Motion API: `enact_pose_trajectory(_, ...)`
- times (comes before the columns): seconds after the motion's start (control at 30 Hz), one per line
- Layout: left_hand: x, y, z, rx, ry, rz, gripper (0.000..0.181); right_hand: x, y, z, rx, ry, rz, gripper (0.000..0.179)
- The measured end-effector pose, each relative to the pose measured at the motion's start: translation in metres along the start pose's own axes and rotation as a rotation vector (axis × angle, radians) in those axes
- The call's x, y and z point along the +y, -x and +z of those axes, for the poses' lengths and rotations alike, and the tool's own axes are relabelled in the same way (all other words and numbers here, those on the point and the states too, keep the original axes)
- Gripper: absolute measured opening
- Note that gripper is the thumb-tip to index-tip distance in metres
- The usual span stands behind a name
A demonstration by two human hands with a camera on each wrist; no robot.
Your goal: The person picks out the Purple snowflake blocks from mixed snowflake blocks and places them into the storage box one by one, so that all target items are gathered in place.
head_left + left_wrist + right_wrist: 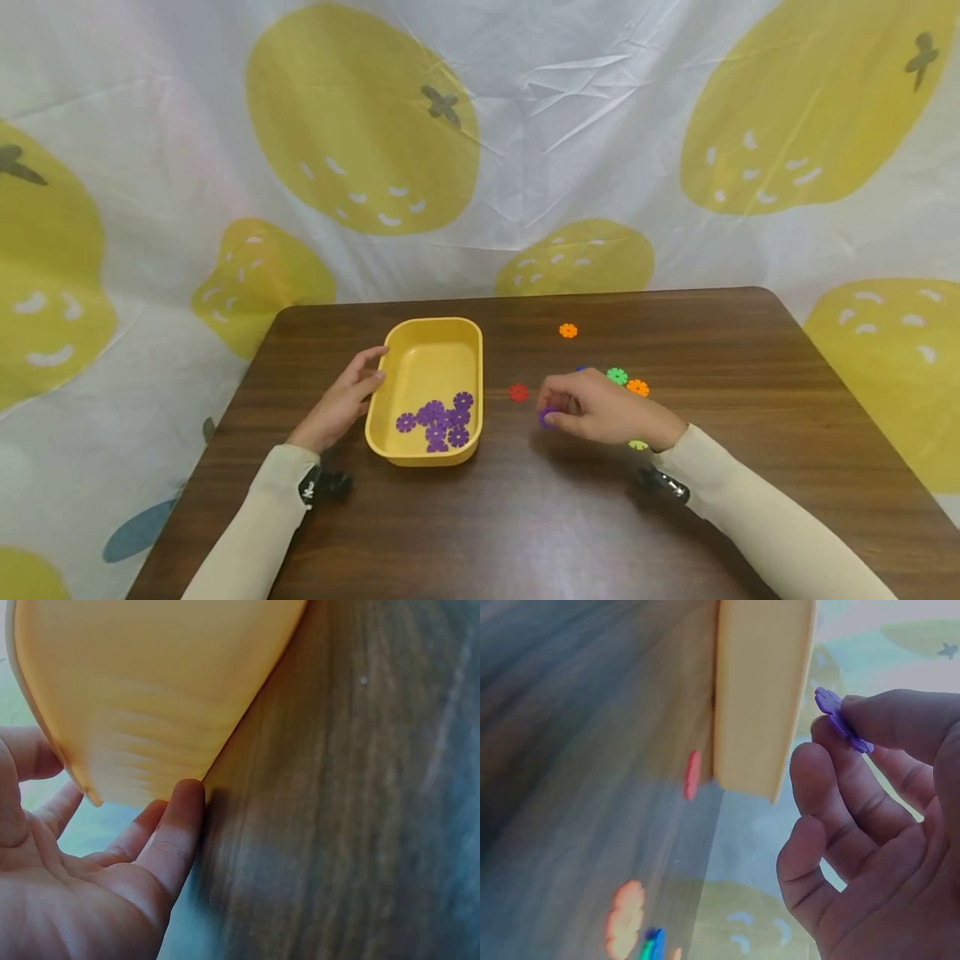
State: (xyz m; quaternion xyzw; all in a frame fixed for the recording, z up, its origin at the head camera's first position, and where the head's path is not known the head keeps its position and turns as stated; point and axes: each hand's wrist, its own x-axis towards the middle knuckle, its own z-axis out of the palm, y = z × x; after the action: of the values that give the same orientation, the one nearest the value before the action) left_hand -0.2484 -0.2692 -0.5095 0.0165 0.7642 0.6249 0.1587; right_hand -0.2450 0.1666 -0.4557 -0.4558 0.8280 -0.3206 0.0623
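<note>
A yellow plastic tub [429, 362] stands on the table with several purple notched discs [437, 425] lying in its near end. My left hand [341, 407] rests against the tub's left side, its fingertips at the rim and outer wall. In the left wrist view those fingers [176, 832] look fairly straight along the wall. To the right of the tub, my right hand [592, 406] pinches one purple disc [844, 724] between thumb and index finger. It is held above the tabletop, and the other fingers are loosely bent.
A red disc [518, 392] lies between the tub and my right hand. Beyond that hand are a green disc [617, 376] and an orange one [637, 388], with another orange disc [568, 331] farther back. A yellow-green disc [638, 445] lies by my right wrist. A fruit-print cloth [517, 150] hangs behind the table.
</note>
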Motion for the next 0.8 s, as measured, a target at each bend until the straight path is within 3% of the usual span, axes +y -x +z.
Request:
enact_pose_trajectory(0.47, -0.001, 0.001, 0.000, 0.025, -0.010, 0.007, 0.055, -0.009, -0.040, 0.002, 0.057, -0.094, 0.053, 0.010)
enact_pose_trajectory(0.8, 0.001, 0.002, 0.001, 0.028, -0.018, 0.013, 0.056, -0.011, -0.071, 0.008, 0.079, -0.186, 0.018, 0.008)
